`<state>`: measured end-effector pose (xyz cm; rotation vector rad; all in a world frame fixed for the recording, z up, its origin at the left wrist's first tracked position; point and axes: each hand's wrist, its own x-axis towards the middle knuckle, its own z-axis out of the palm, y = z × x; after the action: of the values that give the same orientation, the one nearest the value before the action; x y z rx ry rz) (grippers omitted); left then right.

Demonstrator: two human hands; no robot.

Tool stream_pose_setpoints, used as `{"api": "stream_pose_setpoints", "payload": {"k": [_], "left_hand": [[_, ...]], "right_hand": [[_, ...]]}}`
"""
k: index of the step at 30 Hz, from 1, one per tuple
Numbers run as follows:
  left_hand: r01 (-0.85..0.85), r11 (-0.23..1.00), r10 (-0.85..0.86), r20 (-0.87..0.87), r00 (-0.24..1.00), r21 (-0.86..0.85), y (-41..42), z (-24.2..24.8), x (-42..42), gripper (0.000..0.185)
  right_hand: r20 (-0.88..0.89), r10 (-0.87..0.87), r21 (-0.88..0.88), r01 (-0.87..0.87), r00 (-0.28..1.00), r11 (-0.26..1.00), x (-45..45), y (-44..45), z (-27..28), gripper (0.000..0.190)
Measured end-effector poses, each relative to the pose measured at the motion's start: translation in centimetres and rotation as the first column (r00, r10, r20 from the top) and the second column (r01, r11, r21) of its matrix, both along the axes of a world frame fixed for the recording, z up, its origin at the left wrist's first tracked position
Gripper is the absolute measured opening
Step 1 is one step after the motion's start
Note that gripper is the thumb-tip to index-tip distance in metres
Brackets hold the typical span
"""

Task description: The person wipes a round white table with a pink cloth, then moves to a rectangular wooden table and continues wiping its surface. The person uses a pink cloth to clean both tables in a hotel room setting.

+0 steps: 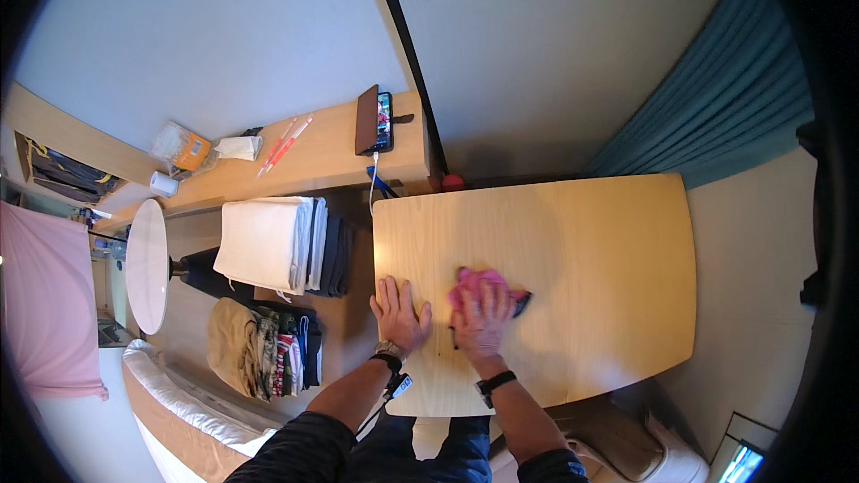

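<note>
A light wooden table [604, 268] with curved edges lies before me. My right hand [482, 325] presses a crumpled pink cloth with dark edging [480, 278] against the tabletop, left of its middle. My left hand [400, 318] rests palm down near the table's left edge, fingers spread, with nothing in it. The two hands are apart. A metal watch and a black strap are on the left wrist; a black band circles the right one.
Left of the table stand stacks of folded white and dark fabric [265, 241] and folded clothes [235, 349]. A phone in a brown case [384, 122], with a cable, stands on the wooden ledge [322, 147]. A round white table [146, 267] is farther left; a chair [664, 446] is at lower right.
</note>
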<state>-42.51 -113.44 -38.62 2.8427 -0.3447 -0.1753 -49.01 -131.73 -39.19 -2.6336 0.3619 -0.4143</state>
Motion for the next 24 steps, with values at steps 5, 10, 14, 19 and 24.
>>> {"api": "stream_pose_setpoints", "payload": {"k": [5, 10, 14, 19, 24], "left_hand": [[-0.011, 0.999, 0.011, 0.001, 1.000, 0.036, 0.0, -0.6, 0.0, 0.081], [0.004, 0.999, -0.005, 0.013, 1.000, 0.033, 0.3, -0.7, -0.1, 0.081], [0.005, 0.998, -0.003, -0.032, 0.999, 0.063, 0.4, -0.6, 0.0, 0.082], [0.028, 0.998, -0.028, -0.007, 1.000, 0.059, 0.6, -0.7, -0.1, 0.083], [0.030, 0.998, -0.029, -0.002, 1.000, 0.058, 0.6, -0.5, -0.1, 0.082]], "right_hand": [[0.097, 0.227, 0.058, -0.233, 0.969, 0.971, 4.6, -0.6, 0.6, 0.058], [0.011, 0.068, -0.105, -0.066, 0.998, 0.992, 6.2, -15.0, -0.4, 0.057], [-0.013, -0.220, -0.393, 0.198, 0.975, 0.898, 3.6, -28.9, -2.2, 0.058], [-0.200, -0.606, -0.364, 0.516, 0.770, 0.776, -5.5, -41.1, -3.4, 0.060], [-0.161, -0.776, -0.445, 0.657, 0.609, 0.608, -13.4, -42.8, -4.1, 0.059]]}}
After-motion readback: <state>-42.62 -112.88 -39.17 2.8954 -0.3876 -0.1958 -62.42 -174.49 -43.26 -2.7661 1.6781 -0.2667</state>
